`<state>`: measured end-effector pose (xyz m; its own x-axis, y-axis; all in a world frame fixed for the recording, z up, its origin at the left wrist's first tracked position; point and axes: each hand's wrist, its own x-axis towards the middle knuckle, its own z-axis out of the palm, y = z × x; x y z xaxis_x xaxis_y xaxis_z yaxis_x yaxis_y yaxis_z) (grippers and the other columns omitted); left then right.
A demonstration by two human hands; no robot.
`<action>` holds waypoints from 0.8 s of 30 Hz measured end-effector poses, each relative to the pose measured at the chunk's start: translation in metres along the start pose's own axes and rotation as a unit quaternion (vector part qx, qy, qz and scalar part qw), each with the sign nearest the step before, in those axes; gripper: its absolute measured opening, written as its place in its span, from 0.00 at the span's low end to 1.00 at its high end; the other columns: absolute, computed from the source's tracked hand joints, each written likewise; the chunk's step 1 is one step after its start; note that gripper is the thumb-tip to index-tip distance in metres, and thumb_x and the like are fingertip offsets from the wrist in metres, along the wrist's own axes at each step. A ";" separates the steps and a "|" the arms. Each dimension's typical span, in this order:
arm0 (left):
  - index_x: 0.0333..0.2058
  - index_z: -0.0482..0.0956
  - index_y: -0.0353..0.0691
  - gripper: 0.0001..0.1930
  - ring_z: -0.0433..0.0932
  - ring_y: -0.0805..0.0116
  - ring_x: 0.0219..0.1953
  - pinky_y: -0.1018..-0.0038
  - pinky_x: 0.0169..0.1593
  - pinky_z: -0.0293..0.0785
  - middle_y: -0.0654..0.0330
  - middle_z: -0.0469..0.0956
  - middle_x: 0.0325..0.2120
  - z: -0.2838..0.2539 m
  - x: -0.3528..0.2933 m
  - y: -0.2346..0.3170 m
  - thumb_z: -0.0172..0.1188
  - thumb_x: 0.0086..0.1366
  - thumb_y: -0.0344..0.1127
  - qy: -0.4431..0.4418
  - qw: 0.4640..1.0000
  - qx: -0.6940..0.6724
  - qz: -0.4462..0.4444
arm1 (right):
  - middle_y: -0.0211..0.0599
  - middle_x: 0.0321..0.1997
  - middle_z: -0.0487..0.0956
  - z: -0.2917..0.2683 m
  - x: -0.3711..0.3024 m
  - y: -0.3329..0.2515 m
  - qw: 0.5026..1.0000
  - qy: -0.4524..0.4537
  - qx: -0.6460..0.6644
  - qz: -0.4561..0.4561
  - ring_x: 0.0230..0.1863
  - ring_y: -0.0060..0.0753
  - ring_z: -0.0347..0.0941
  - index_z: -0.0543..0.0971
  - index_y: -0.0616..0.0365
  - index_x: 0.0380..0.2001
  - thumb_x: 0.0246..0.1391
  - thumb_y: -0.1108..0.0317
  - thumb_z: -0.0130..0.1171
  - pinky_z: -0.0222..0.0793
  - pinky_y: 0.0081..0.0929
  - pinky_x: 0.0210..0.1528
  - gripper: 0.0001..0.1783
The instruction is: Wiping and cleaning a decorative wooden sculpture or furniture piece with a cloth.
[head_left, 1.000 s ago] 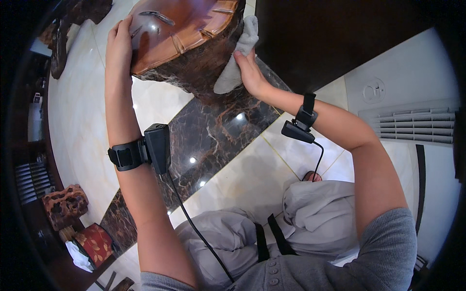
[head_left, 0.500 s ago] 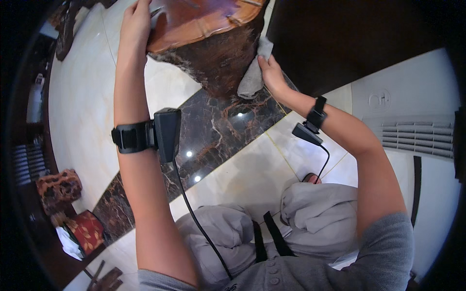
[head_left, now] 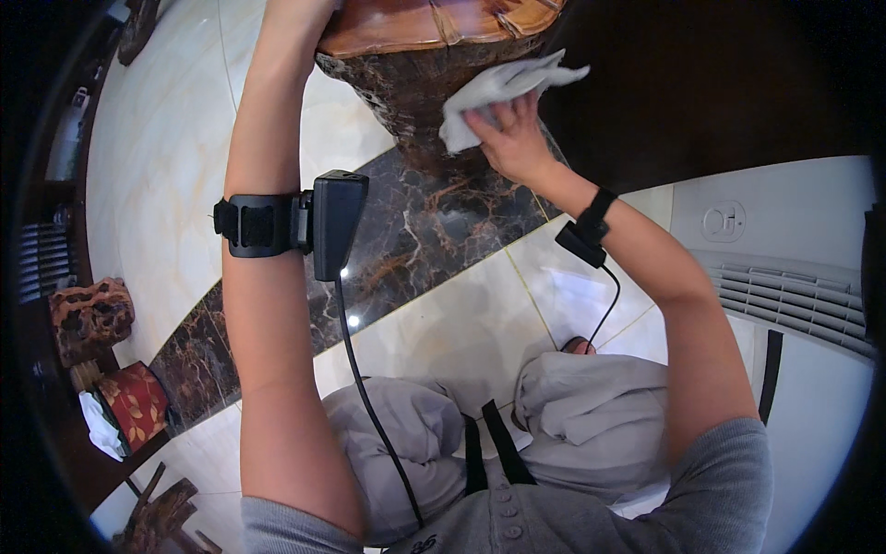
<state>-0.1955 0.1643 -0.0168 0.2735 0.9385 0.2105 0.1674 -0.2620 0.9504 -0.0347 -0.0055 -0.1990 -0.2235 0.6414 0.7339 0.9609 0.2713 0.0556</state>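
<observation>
Wooden stump [head_left: 420,74]: likely wiping its right side, holding cloth [head_left: 471,97] in half-curled right hand [head_left: 517,140]; can't tell grip of left hand [head_left: 300,17]; maybe rub lower next.

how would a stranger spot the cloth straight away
Find the wooden stump with the glossy orange-brown top, at the picture's upper edge. Look to the right of its dark, rough side, where the right hand holds the cloth. It is pale grey, limp and creased, unlike the dark wood and the dark panel beside it.
</observation>
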 end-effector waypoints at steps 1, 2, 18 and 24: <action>0.44 0.69 0.38 0.20 0.69 0.70 0.34 0.75 0.33 0.69 0.57 0.71 0.36 0.004 -0.006 0.005 0.46 0.60 0.47 -0.001 1.000 0.000 -0.001 | 0.38 0.55 0.60 0.005 -0.011 -0.002 1.000 -0.001 0.000 0.001 0.57 0.50 0.52 0.65 0.33 0.53 0.38 0.66 0.56 0.44 0.51 0.60 0.34; 0.44 0.69 0.38 0.20 0.70 0.70 0.35 0.75 0.35 0.69 0.57 0.71 0.36 0.006 -0.016 0.012 0.46 0.60 0.47 -0.004 1.000 -0.024 -0.004 | 0.34 0.53 0.64 0.009 -0.022 -0.007 0.995 -0.088 -0.024 -0.027 0.55 0.44 0.55 0.66 0.36 0.52 0.41 0.67 0.53 0.46 0.47 0.60 0.30; 0.44 0.64 0.24 0.23 0.72 0.64 0.39 0.75 0.43 0.67 0.47 0.71 0.39 0.001 0.000 -0.003 0.46 0.59 0.41 -0.027 0.995 -0.093 0.036 | 0.21 0.63 0.55 -0.025 0.032 -0.029 0.962 -0.190 -0.113 -0.159 0.63 0.24 0.51 0.64 0.48 0.54 0.44 0.67 0.46 0.55 0.34 0.56 0.29; 0.44 0.63 0.23 0.23 0.73 0.64 0.38 0.76 0.42 0.68 0.48 0.72 0.36 0.004 -0.002 0.006 0.47 0.58 0.40 -0.043 0.993 -0.098 0.056 | 0.27 0.65 0.53 0.039 -0.004 -0.043 0.957 -0.249 -0.055 -0.139 0.65 0.24 0.47 0.61 0.57 0.56 0.46 0.70 0.44 0.52 0.21 0.59 0.29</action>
<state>-0.1910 0.1596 -0.0131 0.3618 0.8812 0.3042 -0.0544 -0.3058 0.9505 -0.0818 0.0077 -0.2309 -0.4970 0.8249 0.2694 0.8583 0.4217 0.2925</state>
